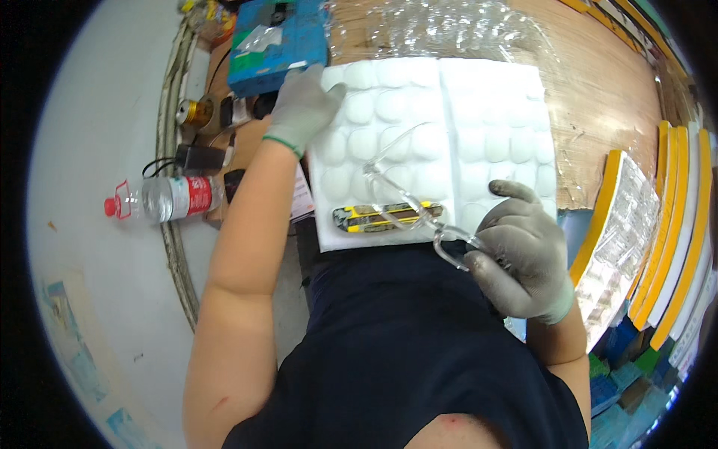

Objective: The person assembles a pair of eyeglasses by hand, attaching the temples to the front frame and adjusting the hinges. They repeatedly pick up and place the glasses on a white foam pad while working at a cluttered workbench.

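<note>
My right hand (pixel 521 258), in a grey glove, grips a curved clear glass piece (pixel 419 206) whose bent tube reaches over the white moulded foam tray (pixel 486 127). My left hand (pixel 301 105), also gloved, rests on the tray's far left corner and holds nothing that I can see. The tray has rows of rounded hollows and lies on a wooden table (pixel 606 90). A yellow and black utility knife (pixel 385 217) lies on the tray's near edge, just left of my right hand.
A blue box (pixel 278 41) and clear plastic wrap (pixel 434 26) lie beyond the tray. A water bottle (pixel 161 200), a small can (pixel 196 112) and dark small items sit at the table's left edge. Yellow-edged trays (pixel 673 224) stand stacked at the right.
</note>
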